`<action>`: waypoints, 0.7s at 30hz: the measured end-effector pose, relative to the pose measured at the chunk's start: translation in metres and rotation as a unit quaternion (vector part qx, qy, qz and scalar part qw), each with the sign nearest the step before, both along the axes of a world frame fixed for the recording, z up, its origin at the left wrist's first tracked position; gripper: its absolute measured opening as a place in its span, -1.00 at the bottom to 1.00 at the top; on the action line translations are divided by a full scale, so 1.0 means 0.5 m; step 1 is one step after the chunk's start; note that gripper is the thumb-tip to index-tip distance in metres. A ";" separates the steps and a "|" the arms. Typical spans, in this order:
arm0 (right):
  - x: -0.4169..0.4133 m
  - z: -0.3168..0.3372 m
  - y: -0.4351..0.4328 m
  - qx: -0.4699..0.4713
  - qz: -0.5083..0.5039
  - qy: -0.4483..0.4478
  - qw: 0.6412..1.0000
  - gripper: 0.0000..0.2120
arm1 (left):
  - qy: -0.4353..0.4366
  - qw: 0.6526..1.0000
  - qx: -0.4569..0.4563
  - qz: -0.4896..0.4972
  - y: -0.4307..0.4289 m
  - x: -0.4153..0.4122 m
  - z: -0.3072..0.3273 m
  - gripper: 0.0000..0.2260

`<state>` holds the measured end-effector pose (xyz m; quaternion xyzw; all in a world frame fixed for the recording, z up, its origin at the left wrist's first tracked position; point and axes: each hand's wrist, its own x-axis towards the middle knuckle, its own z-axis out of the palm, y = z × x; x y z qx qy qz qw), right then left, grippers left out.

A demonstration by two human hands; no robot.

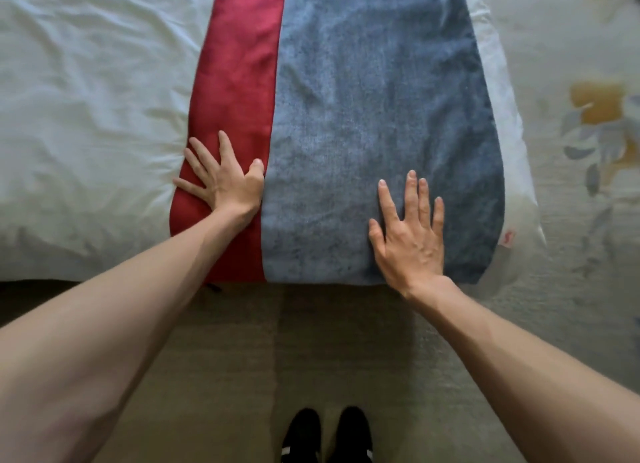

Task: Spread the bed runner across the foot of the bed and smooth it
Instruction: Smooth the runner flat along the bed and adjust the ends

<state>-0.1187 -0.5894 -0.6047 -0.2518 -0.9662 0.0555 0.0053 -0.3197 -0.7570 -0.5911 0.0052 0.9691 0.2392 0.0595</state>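
The bed runner (363,98) lies flat across the white bed (79,116), running away from me: a red band on its left side and a wider blue-grey band on its right. My left hand (221,176) presses flat on the red band near the runner's near end, fingers spread, thumb at the seam between the colours. On the blue-grey band rests my right hand (408,234), palm down with straight fingers, close to the bed's near edge.
White bedding with creases fills the left. A strip of white bedding (502,123) with a small red tag shows to the right of the runner. Beige carpet (346,351) with a floral pattern at right lies below; my black shoes (325,435) stand near the bed's edge.
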 end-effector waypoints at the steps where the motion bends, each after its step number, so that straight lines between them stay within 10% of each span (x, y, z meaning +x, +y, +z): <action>1: 0.013 0.003 0.004 0.001 -0.007 -0.006 1.000 -0.43 | -0.003 1.000 0.018 -0.009 -0.006 0.003 0.006 -0.33; 13: 0.106 0.039 0.096 -0.111 -0.248 0.068 0.960 -0.48 | 0.042 0.998 -0.047 0.014 -0.119 0.086 0.037 -0.29; 21: 0.104 0.086 0.149 -0.211 -0.347 0.128 0.905 -0.53 | 0.029 0.997 0.072 -0.004 -0.175 0.086 0.056 -0.58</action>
